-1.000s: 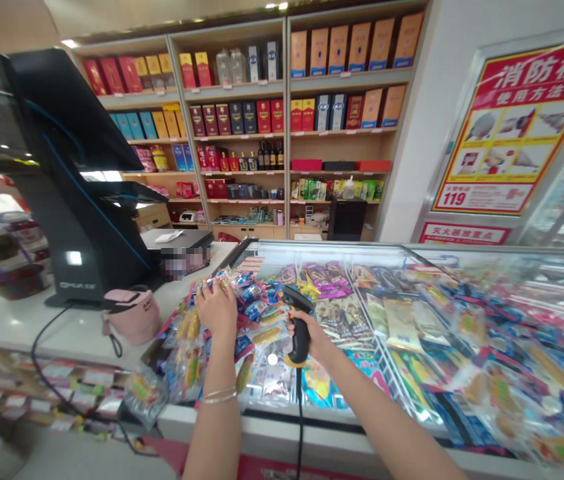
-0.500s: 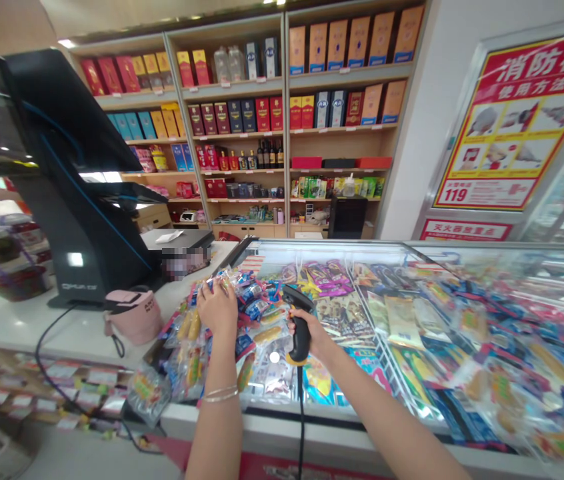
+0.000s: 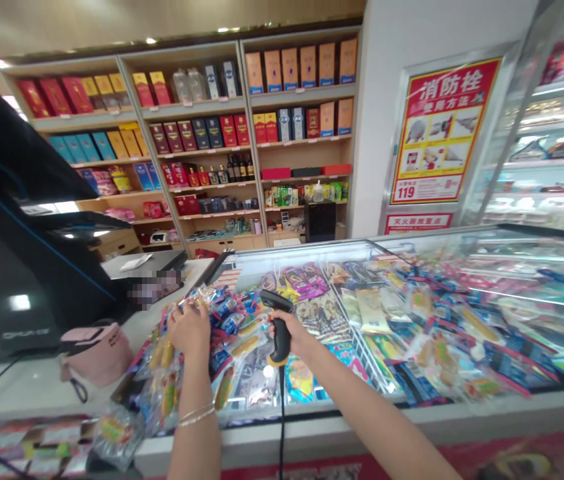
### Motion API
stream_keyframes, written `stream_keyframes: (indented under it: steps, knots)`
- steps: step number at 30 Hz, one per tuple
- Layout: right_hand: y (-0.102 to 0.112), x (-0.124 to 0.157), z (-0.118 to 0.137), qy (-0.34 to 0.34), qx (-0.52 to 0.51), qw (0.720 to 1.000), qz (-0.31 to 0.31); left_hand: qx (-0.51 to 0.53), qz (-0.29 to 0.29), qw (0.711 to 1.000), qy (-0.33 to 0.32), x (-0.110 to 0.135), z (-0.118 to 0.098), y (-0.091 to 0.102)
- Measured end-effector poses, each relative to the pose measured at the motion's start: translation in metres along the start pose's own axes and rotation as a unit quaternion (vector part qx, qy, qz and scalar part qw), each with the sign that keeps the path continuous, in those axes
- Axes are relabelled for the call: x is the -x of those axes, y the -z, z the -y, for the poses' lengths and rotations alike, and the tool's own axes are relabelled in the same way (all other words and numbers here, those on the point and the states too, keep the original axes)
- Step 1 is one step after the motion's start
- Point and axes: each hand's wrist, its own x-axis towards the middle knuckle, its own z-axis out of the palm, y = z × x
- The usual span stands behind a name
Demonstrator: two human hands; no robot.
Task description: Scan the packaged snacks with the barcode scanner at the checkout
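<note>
My right hand is wrapped round the grip of a black barcode scanner, whose head points left over a heap of clear snack packets lying on the glass lid of a chest freezer. My left hand, bracelets on the wrist, rests on top of the heap with its fingers curled over a packet at the far side. The scanner's cable hangs down over the freezer's front edge.
A black checkout terminal stands on the white counter at left, with a pink pouch in front of it. Shelves of boxed goods fill the back wall. A red fire-hose poster hangs at right.
The view has swung to the right, so terminal and shelves sit further left. Both hands keep the same hold over the packets.
</note>
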Motion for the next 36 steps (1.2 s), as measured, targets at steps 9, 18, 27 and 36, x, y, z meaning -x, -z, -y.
stream_keyframes:
  steps: [9, 18, 27, 36]
  knots:
    - [0.02, 0.083, 0.125, 0.126, 0.073, 0.989, 0.021, 0.087, 0.016, 0.984, -0.153, 0.023, -0.109, 0.029]
    - [0.103, 0.165, 0.236, 0.256, 0.069, 0.956, -0.124, 0.187, 0.16, 0.926, -0.285, 0.11, -0.29, 0.009]
    - [0.206, 0.197, 0.264, 0.255, 0.038, 0.938, -0.23, 0.207, 0.348, 0.847, -0.346, 0.223, -0.382, -0.03]
    - [0.266, 0.193, 0.25, 0.268, -0.011, 0.909, -0.32, 0.181, 0.423, 0.818, -0.345, 0.265, -0.391, -0.065]
